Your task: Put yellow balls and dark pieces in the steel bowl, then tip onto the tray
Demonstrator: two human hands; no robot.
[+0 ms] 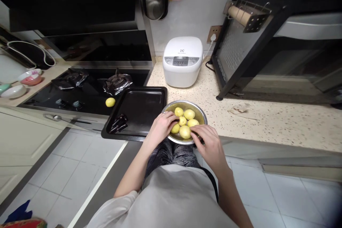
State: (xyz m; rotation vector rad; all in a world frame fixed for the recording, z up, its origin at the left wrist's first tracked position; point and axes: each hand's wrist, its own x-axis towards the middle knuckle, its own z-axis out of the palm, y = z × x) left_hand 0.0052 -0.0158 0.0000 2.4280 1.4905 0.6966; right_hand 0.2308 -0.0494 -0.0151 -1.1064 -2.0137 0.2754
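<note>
A steel bowl (201,112) sits at the front edge of the speckled counter and holds several small yellow potatoes (188,114). My left hand (161,127) reaches into the bowl from the left, fingers curled around one potato (175,128). My right hand (207,142) rests on the bowl's near rim, fingers bent and touching the front potato (185,131). One more yellow potato (110,102) lies alone on the black stove top.
A black baking tray (139,107) lies left of the bowl, with a dark utensil (119,122) in its near corner. A white rice cooker (182,60) stands behind. A black metal rack (248,42) fills the right. The gas stove (80,89) is at left, small bowls (16,91) beyond.
</note>
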